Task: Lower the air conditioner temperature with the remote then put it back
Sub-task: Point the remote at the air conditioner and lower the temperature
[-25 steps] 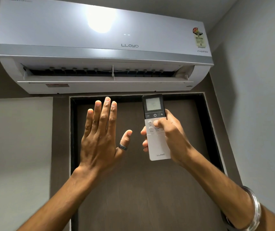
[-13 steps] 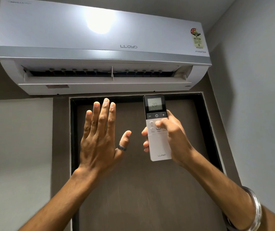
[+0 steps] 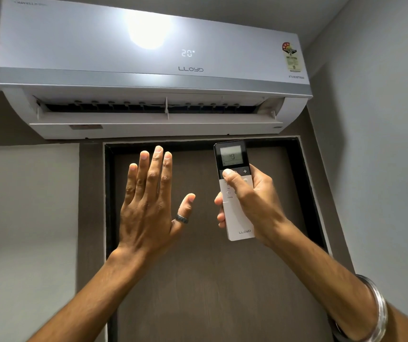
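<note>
From my head camera, my right hand point(image 3: 252, 203) is wrapped around the white remote point(image 3: 237, 218), held upright at about 3 o'clock from my left hand, my thumb pressed on the dark button strip just under its screen, which reads 19. My left hand point(image 3: 148, 206) is empty, fingers straight and together, thumb spread out with a dark ring point(image 3: 182, 218) on it. At 12 o'clock above both hands hangs the air conditioner point(image 3: 148, 77), its panel showing 20.

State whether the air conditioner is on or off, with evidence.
On: the air conditioner shows a lit 20 on its front, and its vent flap hangs open.
</note>
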### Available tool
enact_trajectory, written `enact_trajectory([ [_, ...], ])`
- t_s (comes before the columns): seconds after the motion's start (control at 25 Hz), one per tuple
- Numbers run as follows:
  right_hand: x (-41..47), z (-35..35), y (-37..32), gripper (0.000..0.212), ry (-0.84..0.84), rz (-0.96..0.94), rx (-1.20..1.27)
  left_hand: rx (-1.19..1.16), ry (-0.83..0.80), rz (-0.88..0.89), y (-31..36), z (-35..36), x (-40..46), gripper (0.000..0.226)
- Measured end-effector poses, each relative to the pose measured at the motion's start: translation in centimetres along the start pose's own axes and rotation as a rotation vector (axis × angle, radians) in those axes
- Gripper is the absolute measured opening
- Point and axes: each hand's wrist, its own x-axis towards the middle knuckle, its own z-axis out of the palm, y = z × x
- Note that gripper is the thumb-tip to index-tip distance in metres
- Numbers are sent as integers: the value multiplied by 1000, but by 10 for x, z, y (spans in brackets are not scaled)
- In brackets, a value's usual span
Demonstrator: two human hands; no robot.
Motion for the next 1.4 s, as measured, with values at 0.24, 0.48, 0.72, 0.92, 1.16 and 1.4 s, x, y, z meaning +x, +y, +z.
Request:
enact_trajectory([
  [0.24, -3, 0, -3, 46, -2, 89, 25, -7, -7, -4, 1, -5, -1, 83],
  [0.48, -5, 0, -10, 16, 1, 41, 25, -4, -6, -6, 2, -7, 2, 82],
  [0.72, -9, 1, -16, 13, 55, 53, -1, -10, 1, -15, 1, -10, 1, 83],
  [0.92, -8, 2, -18, 18, 38, 88, 36, -12, 6, -11, -1, -10, -1, 82],
  [1.16, -6, 7, -11, 13, 44, 38, -52, -8, 7, -9, -3, -7, 1, 82],
  [1.4, -2, 7, -4, 29, 32, 70, -21, -8, 3, -16, -7, -2, -2, 82],
])
